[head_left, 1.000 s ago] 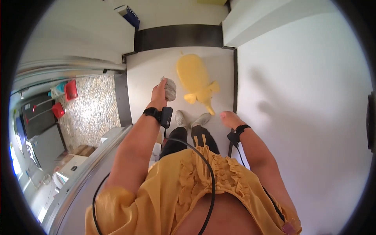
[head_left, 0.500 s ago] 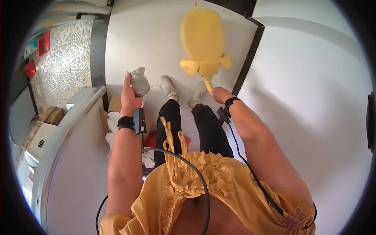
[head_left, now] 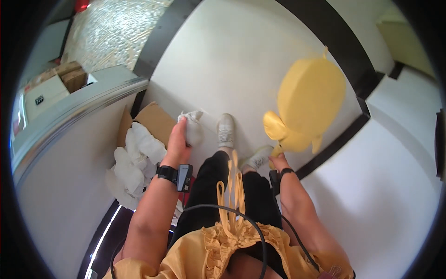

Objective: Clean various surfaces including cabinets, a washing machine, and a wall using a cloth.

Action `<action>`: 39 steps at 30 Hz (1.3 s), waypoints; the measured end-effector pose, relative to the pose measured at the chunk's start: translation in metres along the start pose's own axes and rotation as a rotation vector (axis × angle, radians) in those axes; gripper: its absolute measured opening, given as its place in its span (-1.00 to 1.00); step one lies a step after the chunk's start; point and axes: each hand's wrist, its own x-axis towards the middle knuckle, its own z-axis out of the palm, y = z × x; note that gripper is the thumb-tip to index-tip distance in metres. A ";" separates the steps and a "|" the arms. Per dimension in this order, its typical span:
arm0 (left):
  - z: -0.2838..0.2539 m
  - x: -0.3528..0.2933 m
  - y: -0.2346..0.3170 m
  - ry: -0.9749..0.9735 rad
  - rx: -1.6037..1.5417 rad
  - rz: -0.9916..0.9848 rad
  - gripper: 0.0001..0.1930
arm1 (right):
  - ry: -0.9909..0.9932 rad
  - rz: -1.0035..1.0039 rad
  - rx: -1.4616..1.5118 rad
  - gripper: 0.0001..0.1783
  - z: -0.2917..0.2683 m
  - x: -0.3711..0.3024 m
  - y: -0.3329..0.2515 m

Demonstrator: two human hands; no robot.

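My right hand (head_left: 279, 162) is closed round the trunk of a yellow elephant-shaped toy (head_left: 310, 100). Its large oval body hangs out ahead of the hand, ears near my fingers and a small tail at the far end. In my left hand (head_left: 176, 143) is a pale, crumpled wrapped bundle (head_left: 194, 132) with a gathered, silvery-white edge. What the wrapping holds is hidden. Both items are held above the white floor (head_left: 223, 56), in front of my shoes (head_left: 226, 131).
At left, an open cardboard box (head_left: 155, 120) stands beside several white crumpled bundles (head_left: 137, 165), against a low white partition with a metal-edged top (head_left: 93, 103). Dark strips (head_left: 332, 28) border the floor. A white wall (head_left: 371, 186) rises on the right. Cables run from both wrists.
My view has turned leftward and shifted, bringing the box and white bundles into fuller sight. The elephant toy now tilts to the right. Both hands keep their holds.
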 end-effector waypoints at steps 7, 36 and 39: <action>-0.017 -0.035 0.024 0.045 -0.088 0.008 -0.68 | -0.299 0.234 -0.308 -0.47 -0.028 -0.027 -0.061; -0.009 -0.208 0.322 -0.038 -0.450 0.270 -0.68 | -0.706 -0.049 0.570 -0.65 -0.069 -0.364 -0.609; -0.016 -0.198 0.350 -0.118 -0.442 0.377 -0.70 | -0.867 -0.061 0.458 -0.62 -0.033 -0.365 -0.647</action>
